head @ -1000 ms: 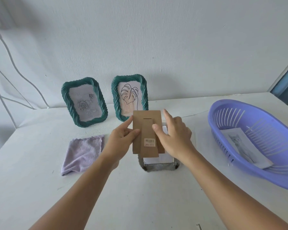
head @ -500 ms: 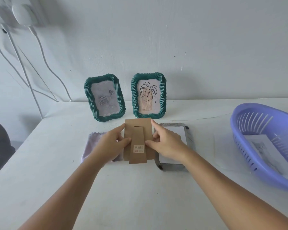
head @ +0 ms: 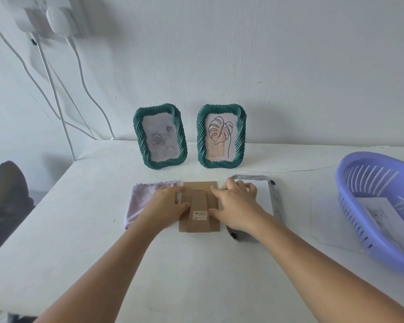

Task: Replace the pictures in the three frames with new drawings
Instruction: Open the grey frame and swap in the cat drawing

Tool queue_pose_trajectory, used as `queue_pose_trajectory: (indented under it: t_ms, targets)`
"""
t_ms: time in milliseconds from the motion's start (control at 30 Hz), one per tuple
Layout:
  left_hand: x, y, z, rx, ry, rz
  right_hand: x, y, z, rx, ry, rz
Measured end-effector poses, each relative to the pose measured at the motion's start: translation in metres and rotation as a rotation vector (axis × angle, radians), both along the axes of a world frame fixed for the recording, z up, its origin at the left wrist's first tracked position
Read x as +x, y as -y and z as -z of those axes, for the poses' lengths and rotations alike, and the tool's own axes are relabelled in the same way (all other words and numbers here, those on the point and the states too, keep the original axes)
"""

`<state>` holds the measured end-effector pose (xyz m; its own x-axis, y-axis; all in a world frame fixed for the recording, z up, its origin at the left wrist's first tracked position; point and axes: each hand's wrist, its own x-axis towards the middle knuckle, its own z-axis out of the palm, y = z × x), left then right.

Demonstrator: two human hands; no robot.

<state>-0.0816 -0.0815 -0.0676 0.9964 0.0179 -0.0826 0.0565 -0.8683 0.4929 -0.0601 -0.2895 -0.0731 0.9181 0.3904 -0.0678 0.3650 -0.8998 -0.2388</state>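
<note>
left hand (head: 165,203): fingers flat and spread on the left edge of the backing board (head: 199,207), thumb against it, pressing rather than gripping
right hand (head: 234,204): fingers loosely spread, thumb on the board's right edge, fingertips reaching over onto the open frame (head: 274,201)
backing board: brown cardboard, stand flap and barcode sticker up, lying flat on the table (head: 173,271), its left part overlapping the cloth (head: 141,201)
step in hand: looks like parking the board clear of the frame; set it fully flat, flap up, close enough to grab again
do it well: keep it off the cloth if possible so it sits level; let go with both hands together so it doesn't skid
open frame: face down just right of the board, white sheet showing inside; can't tell if that is an old picture or a new drawing
in the way: right wrist crosses the frame's near corner; lift before reaching in
basket (head: 380,210): purple, far right, holds at least one printed sheet
clear sheet (head: 324,217): flat between frame and basket, easy to miss
rose frame (head: 159,136): upright at the wall, grey rose picture
leaf frame (head: 221,135): upright beside it, leaf line drawing
wall: cables hang from plugs at top left, well apart from the work
</note>
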Motion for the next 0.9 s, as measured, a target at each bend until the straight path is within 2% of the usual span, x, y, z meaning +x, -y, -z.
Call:
queue_pose_trajectory:
  t_ms: [200, 333, 433, 567, 733, 900]
  targets:
    - [0.002, 0.0, 0.004, 0.059, 0.005, 0.045, -0.001, 0.001, 0.003, -0.036, 0.007, -0.021]
    - [0.003, 0.001, 0.005, 0.045, 0.038, 0.038, -0.008, 0.009, 0.004, 0.134, 0.054, 0.009]
    - [0.001, 0.011, -0.001, 0.029, 0.133, -0.022, -0.014, 0.027, 0.003, 0.239, 0.135, 0.121]
    - [0.005, 0.044, -0.011, 0.073, 0.178, 0.073, -0.017, 0.062, -0.001, 0.29, 0.186, 0.303]
    - [0.017, 0.082, -0.009, 0.093, 0.081, 0.169, -0.02, 0.09, -0.001, 0.231, 0.16, 0.416]
    - [0.02, 0.092, -0.003, 0.031, 0.043, 0.181, -0.022, 0.099, 0.003, 0.16, 0.1, 0.465]
